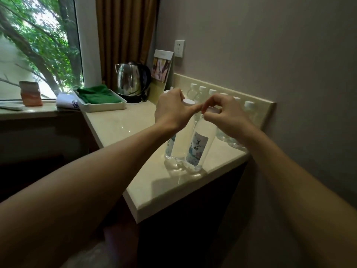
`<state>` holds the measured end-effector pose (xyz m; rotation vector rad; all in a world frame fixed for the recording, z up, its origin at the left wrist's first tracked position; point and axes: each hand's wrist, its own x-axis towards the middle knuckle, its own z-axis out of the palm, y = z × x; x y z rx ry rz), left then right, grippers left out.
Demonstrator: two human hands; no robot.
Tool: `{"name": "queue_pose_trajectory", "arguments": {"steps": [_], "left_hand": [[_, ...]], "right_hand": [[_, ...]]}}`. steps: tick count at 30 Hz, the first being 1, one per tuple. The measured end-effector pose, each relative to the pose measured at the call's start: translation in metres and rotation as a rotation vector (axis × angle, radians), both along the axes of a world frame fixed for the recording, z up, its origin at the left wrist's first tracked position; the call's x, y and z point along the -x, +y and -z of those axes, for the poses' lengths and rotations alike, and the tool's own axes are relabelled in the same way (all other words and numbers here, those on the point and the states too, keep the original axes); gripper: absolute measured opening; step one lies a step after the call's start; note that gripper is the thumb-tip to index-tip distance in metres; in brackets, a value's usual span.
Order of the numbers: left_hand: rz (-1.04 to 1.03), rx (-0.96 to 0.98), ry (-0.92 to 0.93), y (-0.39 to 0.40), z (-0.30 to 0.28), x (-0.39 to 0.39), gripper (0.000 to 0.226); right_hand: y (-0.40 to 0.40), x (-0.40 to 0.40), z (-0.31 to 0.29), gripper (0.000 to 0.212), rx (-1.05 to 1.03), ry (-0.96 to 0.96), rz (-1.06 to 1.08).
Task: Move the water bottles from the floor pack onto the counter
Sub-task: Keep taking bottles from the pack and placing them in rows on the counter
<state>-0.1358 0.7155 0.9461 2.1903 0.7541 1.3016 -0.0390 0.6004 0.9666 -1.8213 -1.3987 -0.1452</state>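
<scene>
From the head camera, two clear plastic water bottles are standing upright and touching near the front edge of the counter (146, 182): the near bottle (200, 147) and the left bottle (173, 144). The right hand (224, 115) is pinching the near bottle's white cap (212, 109). The left hand (172, 111) is curling around the left bottle's neck, forefinger pointing right. Six white-capped bottles in a back row (212, 95) are lining the backsplash. The glossy cream stone top is also carrying one steel kettle (131, 80) and one white tray (102, 105) beside a window.
</scene>
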Motion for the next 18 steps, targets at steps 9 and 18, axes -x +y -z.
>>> {"name": "queue_pose_trajectory", "arguments": {"steps": [9,18], "left_hand": [[-0.041,-0.086,0.053,0.091,0.015,-0.034,0.060],[0.012,-0.155,-0.019,0.123,0.048,-0.042,0.058]], "right_hand": [[0.080,-0.018,0.011,0.012,-0.049,0.048,0.110],[0.111,-0.015,0.045,0.048,-0.136,-0.040,0.361]]}}
